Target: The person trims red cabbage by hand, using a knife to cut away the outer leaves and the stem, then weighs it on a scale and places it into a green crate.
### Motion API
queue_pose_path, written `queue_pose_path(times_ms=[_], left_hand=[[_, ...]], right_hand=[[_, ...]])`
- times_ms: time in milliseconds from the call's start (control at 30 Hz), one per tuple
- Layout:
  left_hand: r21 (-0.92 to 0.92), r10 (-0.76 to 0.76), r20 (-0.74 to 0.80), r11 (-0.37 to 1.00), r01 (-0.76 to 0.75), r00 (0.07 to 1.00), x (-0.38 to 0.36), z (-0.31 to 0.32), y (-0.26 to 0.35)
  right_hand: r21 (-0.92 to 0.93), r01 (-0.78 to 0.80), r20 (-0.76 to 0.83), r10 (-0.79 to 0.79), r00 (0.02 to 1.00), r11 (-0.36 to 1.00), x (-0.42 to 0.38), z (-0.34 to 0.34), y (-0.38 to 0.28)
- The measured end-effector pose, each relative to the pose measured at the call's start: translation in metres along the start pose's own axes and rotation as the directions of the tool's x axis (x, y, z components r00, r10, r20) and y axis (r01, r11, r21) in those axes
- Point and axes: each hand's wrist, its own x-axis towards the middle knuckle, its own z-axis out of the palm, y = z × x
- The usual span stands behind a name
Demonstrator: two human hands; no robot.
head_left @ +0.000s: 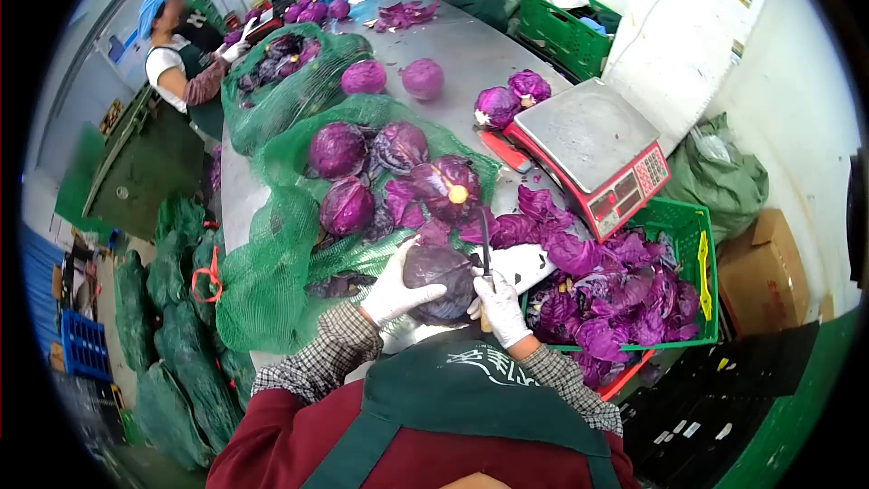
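A dark purple cabbage [441, 282] is at the table's near edge, with my gloved left hand [398, 285] gripping its left side, thumb across the front. My gloved right hand [500, 308] is wrapped round the handle of a knife [486, 240] at the cabbage's right side; the dark blade points up and away from me. Just beyond, several whole cabbages [338, 149] lie on a green mesh bag [272, 258]. Loose purple leaves [543, 208] lie to the right of the knife.
A red scale [588, 145] stands at the right, beside a green crate [713, 308] full of leaves. A second mesh bag [249, 122] and trimmed cabbages [423, 79] are farther up the metal table [462, 36]. Two people work at the far left and far end. Filled sacks [186, 353] lie lower left.
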Motion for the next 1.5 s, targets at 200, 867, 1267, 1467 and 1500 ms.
queue_pose_path(times_ms=[200, 867, 1267, 1467, 1500], left_hand=[[0.284, 0.33, 0.137, 0.89, -0.356, 0.934, 0.03, 0.042, 0.009], [0.627, 0.325, 0.336, 0.623, -0.467, 0.884, 0.06, 0.066, 0.034], [0.632, 0.387, 0.332, 0.586, -0.507, 0.86, 0.062, 0.066, 0.033], [0.658, 0.326, 0.354, 0.579, -0.481, 0.876, 0.071, 0.068, 0.039], [0.663, 0.316, 0.336, 0.59, -0.461, 0.887, 0.073, 0.071, 0.039]], right_hand=[[0.021, 0.271, -0.224, -0.26, 0.939, 0.962, -0.039, -0.028, -0.035], [-0.84, 0.332, 0.021, -0.586, 0.81, 0.43, -0.087, -0.07, -0.023], [-0.851, 0.193, -0.061, -0.457, 0.887, 0.489, -0.073, -0.061, -0.021], [-0.855, -0.094, -0.155, -0.077, 0.985, 0.511, -0.047, -0.067, -0.057], [-0.853, -0.131, -0.165, -0.022, 0.986, 0.505, -0.04, -0.069, -0.057]])
